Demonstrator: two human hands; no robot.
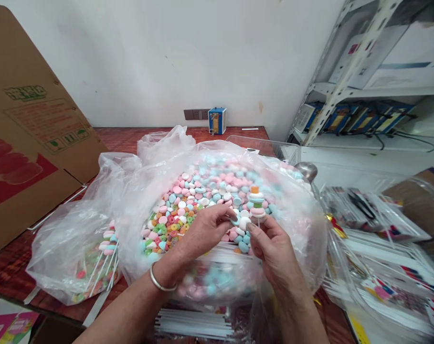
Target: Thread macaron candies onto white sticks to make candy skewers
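My right hand (272, 239) grips a white stick upright, threaded with a stack of candies (257, 203) in orange, white, blue, green and pink. Close beside it on the left, my left hand (211, 224) has its fingertips pinched on a light blue candy (235, 220). Both hands are over a large open clear plastic bag (131, 224), full of pink, white and blue round candies (217, 191). Small coloured candy rings (174, 229) lie in its left part. A white candy (244, 222) sits between the two hands.
A cardboard box (34, 110) stands at left, near a smaller bag (55, 263) with finished-looking candy sticks (108, 243). White sticks (193, 324) lie in front. At right are a metal scoop (306, 170), plastic trays with packets (388, 286) and a shelf (367, 91). A blue device (217, 120) stands behind.
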